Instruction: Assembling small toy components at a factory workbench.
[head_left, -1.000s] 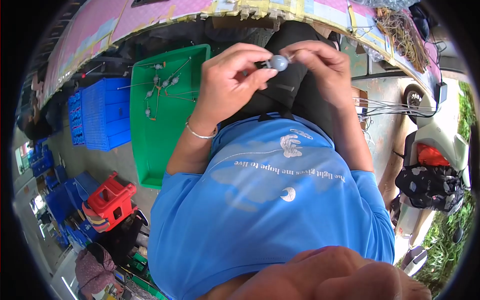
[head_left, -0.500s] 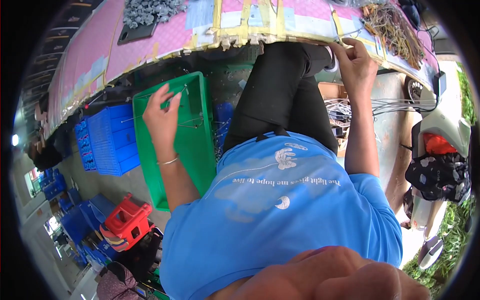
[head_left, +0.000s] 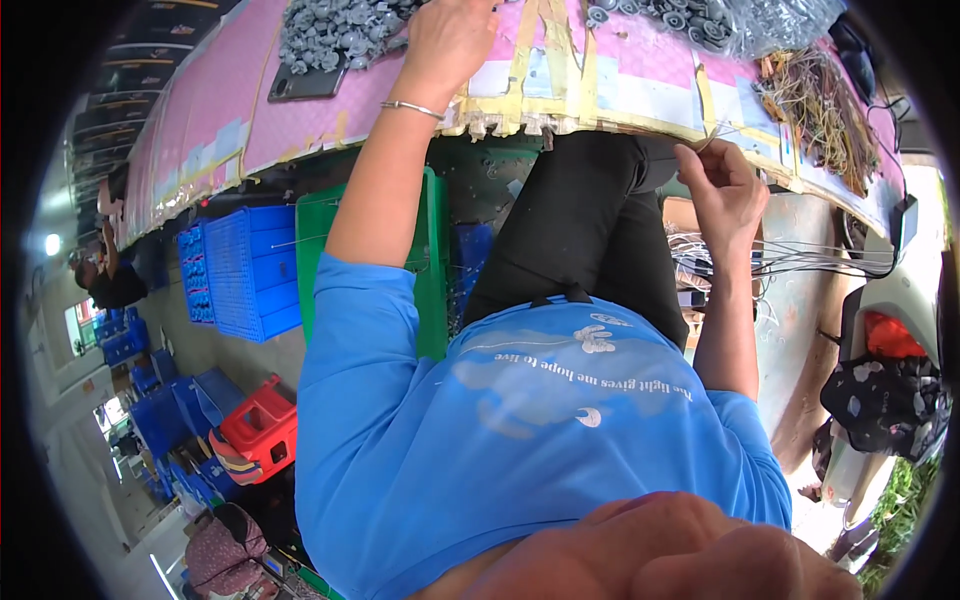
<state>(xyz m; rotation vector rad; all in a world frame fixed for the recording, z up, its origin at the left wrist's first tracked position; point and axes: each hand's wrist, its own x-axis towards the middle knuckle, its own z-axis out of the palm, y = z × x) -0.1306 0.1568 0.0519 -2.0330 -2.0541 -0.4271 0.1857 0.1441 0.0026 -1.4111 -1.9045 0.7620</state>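
Two bare hands are at the taped pink table (head_left: 290, 127); nearer, the right hand (head_left: 722, 195) has thumb and forefinger almost meeting by its edge; I cannot tell whether they pinch something, which a loose hold could drop; farther, the left hand (head_left: 447, 45) is beside the heap of grey plastic parts (head_left: 340, 35), fingertips partly cut from view, so I cannot tell their grip; a sideways brush could scatter parts over the black smartphone (head_left: 303, 86).

At twelve o'clock is the left hand (head_left: 449, 42), near the grey parts (head_left: 335, 38) at eleven; the right hand (head_left: 727, 190), at two.
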